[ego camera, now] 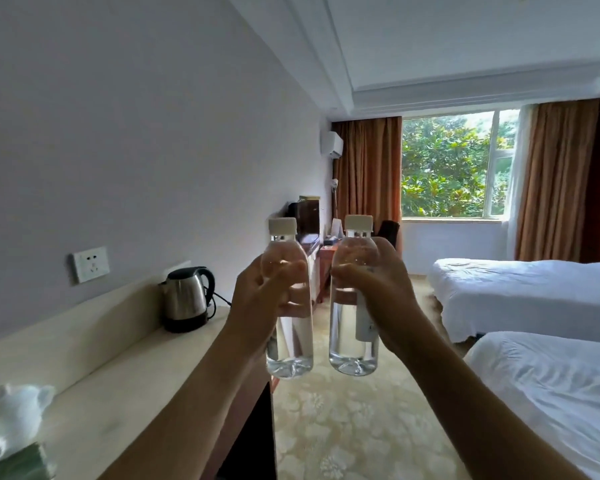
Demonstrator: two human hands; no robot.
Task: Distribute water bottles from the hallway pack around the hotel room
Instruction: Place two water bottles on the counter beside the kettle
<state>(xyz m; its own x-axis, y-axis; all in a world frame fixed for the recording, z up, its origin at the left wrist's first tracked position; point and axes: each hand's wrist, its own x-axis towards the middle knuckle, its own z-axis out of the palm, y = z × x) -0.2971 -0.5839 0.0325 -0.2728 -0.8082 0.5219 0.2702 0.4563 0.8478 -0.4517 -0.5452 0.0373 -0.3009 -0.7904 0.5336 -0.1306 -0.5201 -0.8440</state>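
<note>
Two bottles, both upright, carried out in front at chest height. Left hand (257, 299) wrapped round the left bottle (288, 306) at mid-body; right hand (374, 292) likewise round the right bottle (352, 299), caps clear above both grips. Mid-delivery, by the look of it. Left of the left grip, counter (125, 368) with kettle (186, 299): likely first drop, calling for lowering and releasing one bottle upright.

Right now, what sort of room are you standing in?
Most likely a hotel guest room: two white-sheeted beds on the right, an electric kettle on the counter by a wall socket, and a curtained window at the far end.
</note>
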